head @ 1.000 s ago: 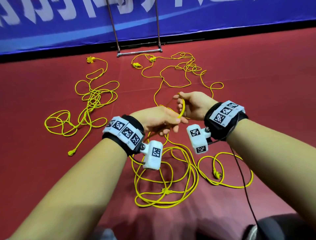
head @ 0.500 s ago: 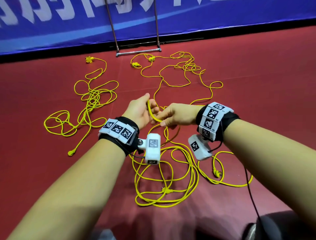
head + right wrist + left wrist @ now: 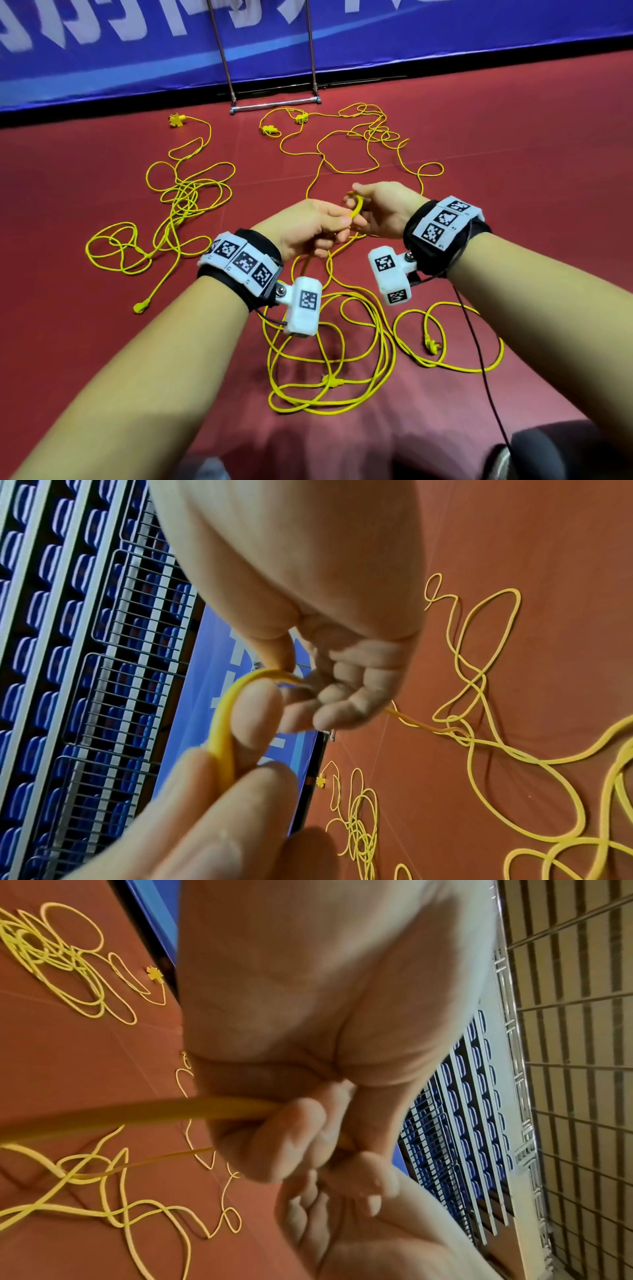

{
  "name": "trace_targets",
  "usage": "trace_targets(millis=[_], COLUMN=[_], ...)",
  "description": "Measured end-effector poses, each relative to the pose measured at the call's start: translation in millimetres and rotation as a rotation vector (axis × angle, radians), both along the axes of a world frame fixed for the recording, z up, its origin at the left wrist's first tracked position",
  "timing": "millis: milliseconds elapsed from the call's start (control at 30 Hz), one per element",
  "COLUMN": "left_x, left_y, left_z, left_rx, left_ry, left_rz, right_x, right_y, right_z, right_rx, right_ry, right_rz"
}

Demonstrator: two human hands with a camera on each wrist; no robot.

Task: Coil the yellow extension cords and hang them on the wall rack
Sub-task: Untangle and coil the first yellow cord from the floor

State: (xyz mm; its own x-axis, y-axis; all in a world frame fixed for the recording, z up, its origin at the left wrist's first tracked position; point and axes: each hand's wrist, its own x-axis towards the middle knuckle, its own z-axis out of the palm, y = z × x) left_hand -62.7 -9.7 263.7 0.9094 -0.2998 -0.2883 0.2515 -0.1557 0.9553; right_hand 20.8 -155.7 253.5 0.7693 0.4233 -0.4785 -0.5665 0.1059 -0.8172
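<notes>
The main risk, as I judge it, is a snarl: the thin yellow plastic-sheathed extension cord point(image 3: 354, 209) being coiled trails down into a loose pile of its own loops point(image 3: 329, 359) directly below the hands, and pulling more slack could drag crossed strands up as a knot, or the small loop could spring out of a light pinch. A second tangled yellow cord point(image 3: 178, 219) lies well to the left of that pile and a third point(image 3: 363, 144) beyond it, towards the metal tube rack frame point(image 3: 274, 104) standing against the blue banner wall point(image 3: 445, 31); none hangs on the rack yet

The left hand point(image 3: 308, 228) has its fingers point(image 3: 291, 1139) curled round the cord above the pile. The right hand point(image 3: 383, 209), touching the left, pinches the small loop between thumb and fingers point(image 3: 342, 712). Both forearms reach forward, wrists level over the pile
</notes>
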Motion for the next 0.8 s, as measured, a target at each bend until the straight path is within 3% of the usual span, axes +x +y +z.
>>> trace_targets(millis=[133,267,400,567,700,800], left_x=[-2.9,5.4,12.7,15.0,12.4,7.2], left_y=[1.8,9.8,23.5,28.6,24.3,20.8], left_z=[2.2,2.4,1.3,1.4,1.2,8.2], left_rx=[0.021,-0.128,-0.295,-0.546,-0.466,-0.339], left_ry=[0.088,0.208,0.199,0.166,0.062,-0.010], left_rz=[-0.005,0.315,0.598,0.729,0.647,0.453], right_x=[-3.0,-6.5,-13.5,-22.9,-23.3,-18.6], right_y=[3.8,5.6,7.4,11.5,8.8,5.7], right_z=[0.1,5.8,10.4,-1.9,-6.3,-4.4], right_rx=[0.047,0.131,0.004,-0.179,-0.294,-0.271], right_ry=[-0.185,-0.386,-0.548,-0.624,-0.530,-0.377], right_rz=[-0.015,0.130,0.332,0.626,0.677,0.426])
